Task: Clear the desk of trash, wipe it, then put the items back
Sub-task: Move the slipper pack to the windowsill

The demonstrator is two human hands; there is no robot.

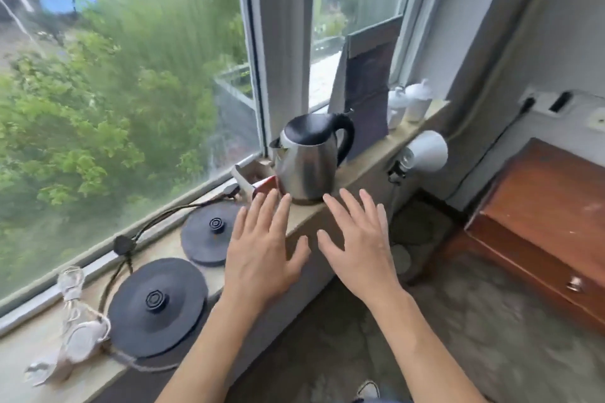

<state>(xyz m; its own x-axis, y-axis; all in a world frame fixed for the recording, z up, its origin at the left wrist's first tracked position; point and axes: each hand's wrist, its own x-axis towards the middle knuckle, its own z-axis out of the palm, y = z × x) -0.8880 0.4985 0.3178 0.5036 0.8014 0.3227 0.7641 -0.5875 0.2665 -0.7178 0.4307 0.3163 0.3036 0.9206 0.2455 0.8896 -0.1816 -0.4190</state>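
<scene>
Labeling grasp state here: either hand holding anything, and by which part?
Nothing is held. The left hand and right hand are both open with fingers spread, hovering just short of the kettle on the windowsill.

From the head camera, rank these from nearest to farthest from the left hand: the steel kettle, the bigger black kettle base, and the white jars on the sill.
From the left hand:
1. Steel kettle, just beyond its fingertips.
2. Bigger black kettle base, on its left, nearer the camera.
3. White jars, far right along the sill.

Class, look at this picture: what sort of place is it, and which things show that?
Probably a lived-in room at home, beside a window. A steel kettle with a black lid stands on the stone windowsill, near two round black kettle bases, and a wooden drawer cabinet.
</scene>
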